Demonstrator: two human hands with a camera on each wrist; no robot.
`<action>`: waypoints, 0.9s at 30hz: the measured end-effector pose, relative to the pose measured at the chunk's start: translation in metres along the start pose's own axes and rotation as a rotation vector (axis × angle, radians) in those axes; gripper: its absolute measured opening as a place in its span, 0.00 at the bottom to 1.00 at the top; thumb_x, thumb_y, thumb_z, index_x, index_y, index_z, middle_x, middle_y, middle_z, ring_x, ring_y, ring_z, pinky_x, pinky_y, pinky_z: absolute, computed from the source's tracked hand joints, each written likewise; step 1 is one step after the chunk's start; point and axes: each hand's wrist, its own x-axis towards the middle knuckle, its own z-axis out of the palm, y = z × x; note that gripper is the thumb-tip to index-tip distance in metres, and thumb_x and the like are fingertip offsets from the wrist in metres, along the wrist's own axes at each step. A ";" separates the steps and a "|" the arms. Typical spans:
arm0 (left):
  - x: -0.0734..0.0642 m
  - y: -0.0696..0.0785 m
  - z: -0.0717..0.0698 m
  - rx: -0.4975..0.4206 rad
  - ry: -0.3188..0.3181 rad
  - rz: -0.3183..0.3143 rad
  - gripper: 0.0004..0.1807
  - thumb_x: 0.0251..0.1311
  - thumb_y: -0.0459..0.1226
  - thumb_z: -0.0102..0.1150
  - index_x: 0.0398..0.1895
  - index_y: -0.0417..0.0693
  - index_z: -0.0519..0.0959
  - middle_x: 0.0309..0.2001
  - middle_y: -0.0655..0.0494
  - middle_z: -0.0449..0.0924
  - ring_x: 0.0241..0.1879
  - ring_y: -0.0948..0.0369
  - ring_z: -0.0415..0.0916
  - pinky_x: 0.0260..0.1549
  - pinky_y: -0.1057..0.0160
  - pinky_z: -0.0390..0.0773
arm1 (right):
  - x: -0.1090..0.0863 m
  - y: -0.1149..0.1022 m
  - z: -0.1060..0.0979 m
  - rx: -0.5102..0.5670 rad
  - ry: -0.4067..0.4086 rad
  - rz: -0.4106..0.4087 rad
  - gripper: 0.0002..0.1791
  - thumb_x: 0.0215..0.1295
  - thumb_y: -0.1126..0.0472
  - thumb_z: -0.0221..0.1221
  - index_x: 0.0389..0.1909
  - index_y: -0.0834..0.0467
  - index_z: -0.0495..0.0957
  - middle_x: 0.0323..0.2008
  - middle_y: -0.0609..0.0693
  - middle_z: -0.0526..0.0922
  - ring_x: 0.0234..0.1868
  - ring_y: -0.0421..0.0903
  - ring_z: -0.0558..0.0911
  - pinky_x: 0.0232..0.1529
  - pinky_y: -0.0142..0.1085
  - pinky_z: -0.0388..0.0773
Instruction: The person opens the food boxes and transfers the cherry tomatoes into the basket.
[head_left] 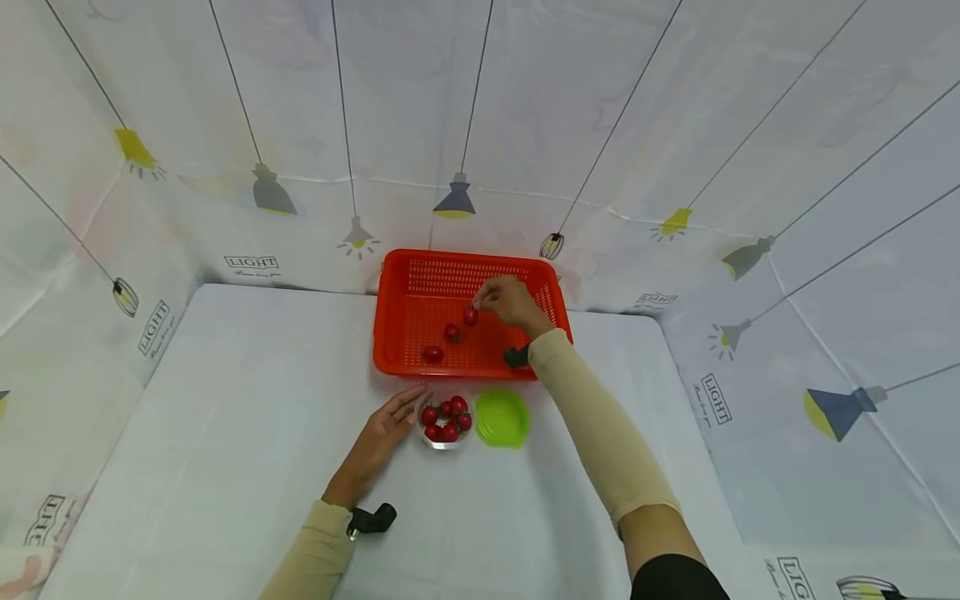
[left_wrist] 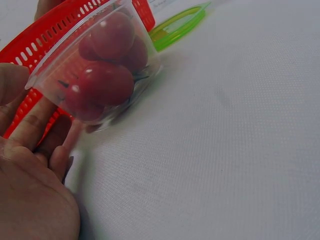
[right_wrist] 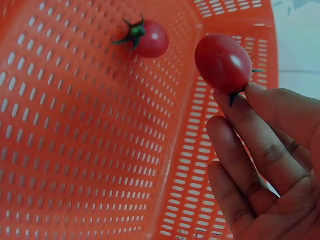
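Note:
My right hand (head_left: 513, 302) is inside the red perforated basket (head_left: 408, 325). Thumb and fingertips pinch a cherry tomato (right_wrist: 222, 62) at its green stem end, and the fruit hangs above the basket floor in the right wrist view. Two more cherry tomatoes lie in the basket, one near the middle (head_left: 452, 332) and one closer to the front wall (head_left: 432, 354). In front of the basket stands a clear plastic cup (head_left: 444, 446) holding several cherry tomatoes (left_wrist: 107, 82). Loosely extended fingers of my left hand (head_left: 382, 429) rest against the cup's left side.
A bright green lid (head_left: 502, 418) lies just right of the cup. White cloth covers the table (head_left: 262, 417). Behind the basket rises a white backdrop (head_left: 510, 100) printed with hanging lamps. Black cameras are strapped to both wrists.

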 end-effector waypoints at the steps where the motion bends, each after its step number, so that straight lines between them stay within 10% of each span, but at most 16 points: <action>1: 0.000 0.000 0.000 -0.002 -0.002 -0.001 0.28 0.84 0.34 0.46 0.83 0.57 0.63 0.82 0.59 0.64 0.84 0.56 0.55 0.71 0.79 0.62 | 0.002 0.000 0.000 -0.005 -0.014 0.007 0.05 0.76 0.64 0.63 0.39 0.56 0.87 0.42 0.54 0.88 0.46 0.54 0.82 0.45 0.40 0.77; 7: 0.000 -0.001 0.000 -0.002 -0.009 0.000 0.28 0.84 0.35 0.46 0.83 0.58 0.62 0.83 0.56 0.62 0.84 0.56 0.55 0.73 0.78 0.62 | 0.010 0.005 0.002 0.002 -0.072 0.030 0.05 0.75 0.67 0.62 0.42 0.62 0.86 0.44 0.57 0.89 0.54 0.64 0.84 0.45 0.41 0.76; 27: 0.000 -0.002 -0.003 0.006 -0.008 0.005 0.28 0.84 0.37 0.47 0.83 0.58 0.63 0.83 0.56 0.62 0.85 0.57 0.52 0.72 0.79 0.63 | 0.027 0.012 0.020 -0.230 -0.147 0.014 0.10 0.74 0.72 0.57 0.39 0.63 0.88 0.40 0.56 0.89 0.43 0.50 0.81 0.49 0.41 0.79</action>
